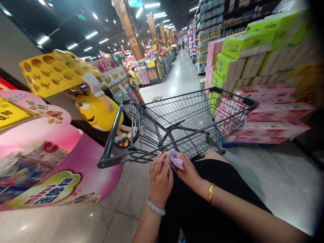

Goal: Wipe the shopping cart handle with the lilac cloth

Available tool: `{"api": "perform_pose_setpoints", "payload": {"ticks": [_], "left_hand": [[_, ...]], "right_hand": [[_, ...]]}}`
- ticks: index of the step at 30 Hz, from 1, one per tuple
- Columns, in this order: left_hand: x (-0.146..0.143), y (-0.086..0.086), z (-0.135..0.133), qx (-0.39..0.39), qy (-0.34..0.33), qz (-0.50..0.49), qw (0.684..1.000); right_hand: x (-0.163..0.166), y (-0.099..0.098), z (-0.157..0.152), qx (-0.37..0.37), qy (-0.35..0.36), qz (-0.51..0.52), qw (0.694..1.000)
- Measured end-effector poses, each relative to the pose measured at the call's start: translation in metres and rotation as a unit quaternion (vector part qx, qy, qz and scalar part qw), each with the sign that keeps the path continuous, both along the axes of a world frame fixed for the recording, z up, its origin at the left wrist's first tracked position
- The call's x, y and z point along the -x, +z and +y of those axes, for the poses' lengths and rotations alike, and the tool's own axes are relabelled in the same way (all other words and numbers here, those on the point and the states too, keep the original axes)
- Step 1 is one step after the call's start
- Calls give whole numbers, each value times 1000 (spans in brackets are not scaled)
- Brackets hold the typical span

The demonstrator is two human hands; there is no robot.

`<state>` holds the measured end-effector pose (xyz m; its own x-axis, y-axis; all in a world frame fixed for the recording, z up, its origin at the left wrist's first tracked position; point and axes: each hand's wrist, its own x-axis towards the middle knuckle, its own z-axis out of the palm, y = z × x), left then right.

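Note:
An empty wire shopping cart (pixel 192 111) with a dark handle bar (pixel 111 141) stands right in front of me in a supermarket aisle. My left hand (pixel 160 177) rests on the cart's near rim with fingers curled, touching a crumpled purple cloth (pixel 175 160). My right hand (pixel 188 170) is closed on that cloth and presses it against the rim. A pale bangle sits on my left wrist and a gold one on my right.
A pink candy display stand (pixel 50 162) and a yellow candy mascot figure (pixel 98 109) stand close on the left. Stacked pink and green tissue packs (pixel 255 77) on a blue pallet line the right. The glossy tiled aisle (pixel 177 76) runs ahead between shelves.

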<state>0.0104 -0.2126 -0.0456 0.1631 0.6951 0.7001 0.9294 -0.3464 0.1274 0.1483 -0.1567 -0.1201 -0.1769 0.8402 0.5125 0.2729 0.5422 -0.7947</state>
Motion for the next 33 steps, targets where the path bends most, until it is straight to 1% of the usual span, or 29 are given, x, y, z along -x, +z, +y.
{"api": "perform_pose_setpoints", "payload": {"ticks": [2, 4, 5, 7, 9, 11, 13, 15, 17, 19, 21, 24, 27, 30, 33], "left_hand": [[6, 13, -1, -46, 31, 0, 998], [12, 25, 2, -68, 66, 5, 996], [13, 29, 4, -70, 79, 12, 994], [15, 33, 11, -56, 95, 27, 994], [13, 33, 17, -33, 90, 39, 995], [10, 29, 22, -15, 84, 45, 995], [7, 24, 24, -5, 92, 42, 995], [6, 22, 25, 3, 105, 37, 994], [4, 21, 26, 11, 109, 31, 994], [2, 22, 26, 18, 112, 19, 993], [-2, 22, 25, 19, 121, 2, 992], [-4, 22, 23, 11, 129, -12, 991], [-1, 27, 15, 9, 134, -11, 991], [9, 40, 5, -34, 157, -4, 987], [25, 56, -1, -77, 187, -11, 979]], "right_hand": [[2, 22, -3, -69, 30, -30, 997], [3, 47, -1, -123, 53, -61, 989], [3, 58, 3, -145, 56, -68, 986], [3, 71, 11, -151, 35, -73, 985], [2, 75, 17, -130, -3, -67, 989], [3, 74, 18, -120, -22, -64, 990], [3, 74, 18, -131, -4, -68, 989], [-2, 79, 22, -138, 10, -73, 988], [-10, 87, 30, -129, -20, -66, 989], [-19, 94, 39, -125, -83, -50, 987], [-23, 97, 43, -130, -98, -62, 985], [-20, 99, 40, -133, -36, -124, 983], [-12, 109, 35, -129, 7, -170, 977], [4, 128, 32, -127, 31, -193, 972], [27, 145, 29, -137, 122, -195, 963]]}}
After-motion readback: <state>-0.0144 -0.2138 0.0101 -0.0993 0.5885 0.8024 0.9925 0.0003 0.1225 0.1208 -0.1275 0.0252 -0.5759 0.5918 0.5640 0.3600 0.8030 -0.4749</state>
